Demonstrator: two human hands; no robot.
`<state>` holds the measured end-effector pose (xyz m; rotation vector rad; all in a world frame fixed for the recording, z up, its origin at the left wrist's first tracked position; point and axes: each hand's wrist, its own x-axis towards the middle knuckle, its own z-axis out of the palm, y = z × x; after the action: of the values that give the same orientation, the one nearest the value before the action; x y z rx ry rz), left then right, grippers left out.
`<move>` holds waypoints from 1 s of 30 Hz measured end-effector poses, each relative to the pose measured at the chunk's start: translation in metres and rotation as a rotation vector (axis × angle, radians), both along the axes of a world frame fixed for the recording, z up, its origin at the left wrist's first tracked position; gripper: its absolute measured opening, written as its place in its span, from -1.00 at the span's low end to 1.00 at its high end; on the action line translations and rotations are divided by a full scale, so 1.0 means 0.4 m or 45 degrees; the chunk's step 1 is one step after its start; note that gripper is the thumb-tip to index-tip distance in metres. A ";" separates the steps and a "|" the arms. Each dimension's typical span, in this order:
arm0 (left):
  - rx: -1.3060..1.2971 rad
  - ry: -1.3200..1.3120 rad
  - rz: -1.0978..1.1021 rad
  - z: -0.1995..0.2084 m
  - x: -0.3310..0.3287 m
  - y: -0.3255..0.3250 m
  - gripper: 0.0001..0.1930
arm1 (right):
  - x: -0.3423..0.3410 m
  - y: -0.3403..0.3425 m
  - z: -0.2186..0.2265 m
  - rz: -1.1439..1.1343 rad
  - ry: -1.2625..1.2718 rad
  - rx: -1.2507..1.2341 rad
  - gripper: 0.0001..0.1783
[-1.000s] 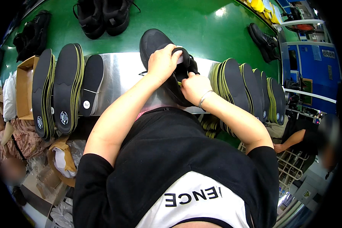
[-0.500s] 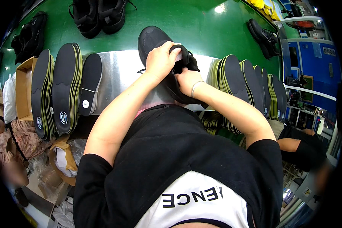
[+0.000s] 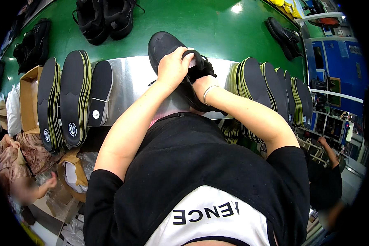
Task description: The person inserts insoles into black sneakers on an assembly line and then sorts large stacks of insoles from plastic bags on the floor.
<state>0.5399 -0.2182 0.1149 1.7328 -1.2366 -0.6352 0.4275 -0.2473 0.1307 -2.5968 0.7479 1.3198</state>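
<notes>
A black lace-up shoe (image 3: 161,46) is held tilted in front of my body, its toe pointing away and to the left. My left hand (image 3: 174,69) is closed round the upper, thumb at the tongue (image 3: 198,59), which is pulled back. My right hand (image 3: 202,87), with a bracelet (image 3: 209,94) on its wrist, reaches into the shoe's opening. Its fingers are hidden inside, so I cannot see whether they hold anything. Below the shoe lies a shiny metal plate (image 3: 129,82).
Stacks of black-and-green insoles stand at left (image 3: 72,98) and right (image 3: 250,82). Beside the left ones are a smaller tied bundle of insoles (image 3: 101,92) and a cardboard box (image 3: 30,98). More black shoes (image 3: 106,18) rest on the green tabletop (image 3: 201,20). Other people are at both sides.
My right hand has gone deeper into the shoe, and its fingers have gone out of sight. My left hand keeps its hold. The people at both sides have shifted.
</notes>
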 end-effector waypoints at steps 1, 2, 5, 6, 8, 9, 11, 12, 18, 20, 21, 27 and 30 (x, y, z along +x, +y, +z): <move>-0.009 0.013 0.001 -0.005 0.000 0.002 -0.76 | -0.008 0.001 0.000 0.064 0.011 0.036 -0.78; -0.019 0.023 0.006 -0.010 0.003 0.002 -0.76 | -0.011 0.002 0.005 0.131 0.020 0.069 -0.78; -0.073 0.008 0.021 -0.020 0.006 0.010 -0.76 | -0.036 0.017 0.085 0.003 -0.013 0.246 -0.74; -0.090 0.040 0.027 -0.019 0.008 0.012 -0.76 | -0.036 0.031 0.133 -0.008 0.029 0.262 -0.71; -0.031 0.023 0.055 -0.019 0.009 0.013 -0.77 | -0.048 0.041 0.153 -0.069 0.116 0.345 -0.64; -0.015 0.012 0.047 -0.011 0.005 0.007 -0.77 | -0.060 0.036 0.129 -0.108 0.135 0.370 -0.65; -0.029 0.083 0.020 -0.002 -0.003 0.010 -0.78 | -0.088 0.028 0.050 -0.199 0.158 0.410 -0.65; -0.067 0.079 0.022 -0.009 -0.005 0.006 -0.78 | -0.076 0.028 0.043 -0.220 0.241 0.436 -0.65; -0.033 0.251 -0.075 0.008 0.006 0.015 -0.77 | -0.063 0.023 0.048 -0.058 0.331 0.526 -0.66; 0.024 0.177 -0.082 0.017 0.017 0.018 -0.77 | -0.066 0.023 0.094 -0.107 -0.025 0.457 -0.66; 0.004 0.173 -0.092 0.013 0.022 0.018 -0.77 | -0.061 0.026 0.117 -0.116 -0.167 0.393 -0.67; -0.043 0.183 -0.166 0.025 -0.016 0.014 -0.74 | -0.045 0.012 -0.084 -0.749 -1.044 0.329 -0.71; -0.072 0.184 -0.141 0.010 -0.006 0.024 -0.72 | -0.002 -0.006 -0.053 -0.827 -0.976 0.424 -0.63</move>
<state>0.5376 -0.2086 0.1190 1.5522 -1.2437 -0.7698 0.4266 -0.2496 0.1094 -2.0448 0.9695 0.2040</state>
